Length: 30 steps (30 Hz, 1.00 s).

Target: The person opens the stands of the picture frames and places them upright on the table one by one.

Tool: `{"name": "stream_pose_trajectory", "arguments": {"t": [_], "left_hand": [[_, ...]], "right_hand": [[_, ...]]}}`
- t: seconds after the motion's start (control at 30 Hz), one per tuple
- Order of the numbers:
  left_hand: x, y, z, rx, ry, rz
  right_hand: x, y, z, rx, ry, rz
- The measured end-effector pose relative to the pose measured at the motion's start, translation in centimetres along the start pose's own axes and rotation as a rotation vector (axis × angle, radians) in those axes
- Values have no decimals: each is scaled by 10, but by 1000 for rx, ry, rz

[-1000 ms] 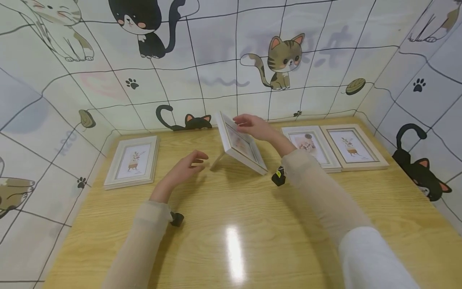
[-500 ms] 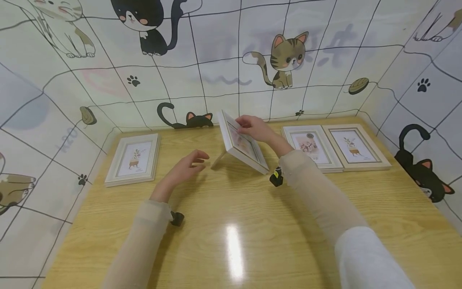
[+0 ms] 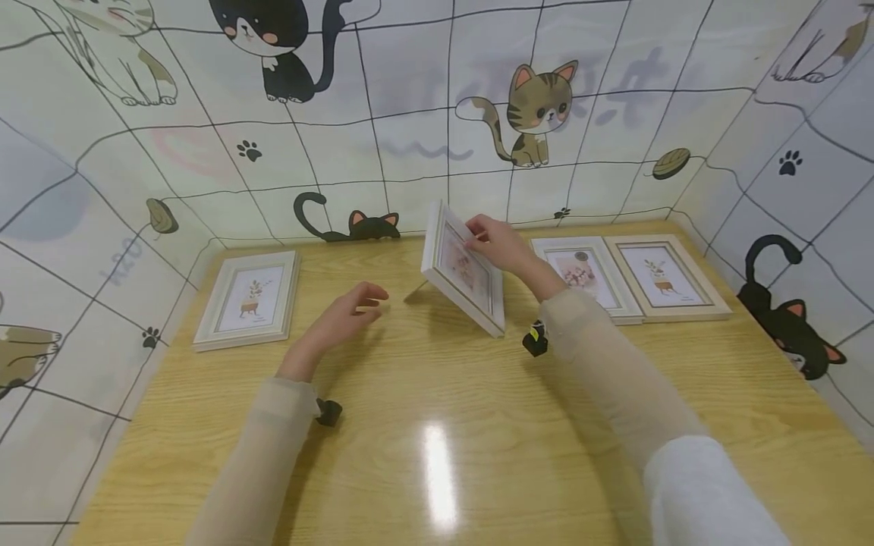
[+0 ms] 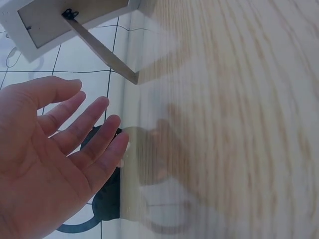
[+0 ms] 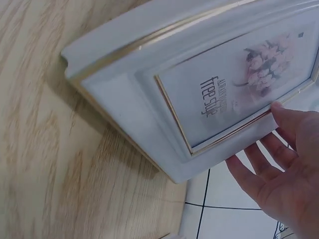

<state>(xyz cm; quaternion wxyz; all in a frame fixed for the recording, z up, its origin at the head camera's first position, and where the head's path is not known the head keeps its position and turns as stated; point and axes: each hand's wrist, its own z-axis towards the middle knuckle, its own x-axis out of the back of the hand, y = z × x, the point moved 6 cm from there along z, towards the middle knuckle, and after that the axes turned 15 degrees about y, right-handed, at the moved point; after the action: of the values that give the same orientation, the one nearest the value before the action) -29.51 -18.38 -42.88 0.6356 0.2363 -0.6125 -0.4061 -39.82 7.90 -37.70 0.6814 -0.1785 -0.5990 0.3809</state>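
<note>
A white picture frame point(image 3: 440, 271) with thin gold lines and a pink flower print stands tilted at the middle of the table. My right hand point(image 3: 501, 246) grips its right side edge; in the right wrist view the thumb point(image 5: 281, 113) lies on the front and the other fingers reach behind. From the frame's back a support leg point(image 4: 102, 52) juts out, seen in the left wrist view. To the left of the frame, my left hand point(image 3: 344, 315) hovers apart from it, fingers relaxed and slightly bent, holding nothing.
At the left lies a cream frame point(image 3: 290, 296) with a plant print, apparently stacked on another. Two frames lie side by side at the right, a white one point(image 3: 617, 280) and a pale wood one point(image 3: 717, 303). Cat-patterned walls point(image 3: 410, 76) border the wooden table point(image 3: 382, 455).
The frame has turned and shifted to the right in my right hand, so more of its front faces the head view. My left hand has barely moved.
</note>
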Motion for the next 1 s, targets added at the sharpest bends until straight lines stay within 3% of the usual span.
{"name": "stream_pose_trajectory", "arguments": {"t": [0.33,1.0], "left_hand": [[0,0,-4,12,-9,-2],[1,3,-7,18,-23,0]], "right_hand": [[18,22,-12,-91,101,-69],[44,41,-40,-181,182,-101]]}}
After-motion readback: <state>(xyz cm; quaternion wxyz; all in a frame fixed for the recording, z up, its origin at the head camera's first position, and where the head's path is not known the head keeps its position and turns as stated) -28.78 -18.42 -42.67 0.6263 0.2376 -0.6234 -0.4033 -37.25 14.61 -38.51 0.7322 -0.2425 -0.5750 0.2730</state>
